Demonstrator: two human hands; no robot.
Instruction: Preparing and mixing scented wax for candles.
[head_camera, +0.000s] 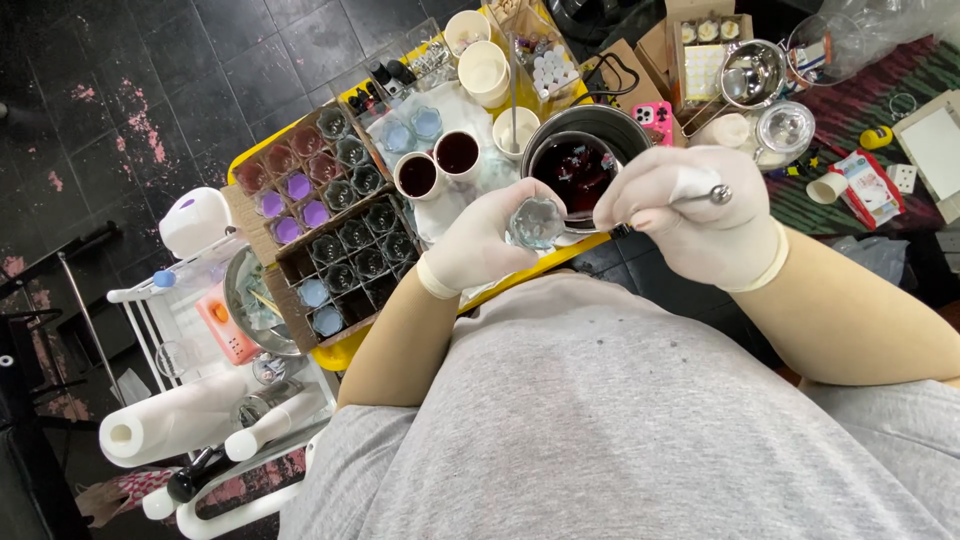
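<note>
Filling a small glass holder from a pot of dark liquid, over a crowded yellow table (345, 352).

The metal pot (580, 160) of dark red liquid sat at the table's near edge, past a cardboard tray (330, 215) of many small glass cups, four showing purple. Two white cups (437, 165) beside it held the same dark liquid. The left hand (490, 240) was cupped closed around one clear glass holder (536, 222), held just before the pot; the right hand (690, 215) gripped a metal spoon handle (705, 195). The step looked like spooning liquid in, which calls for a level glass.
</note>
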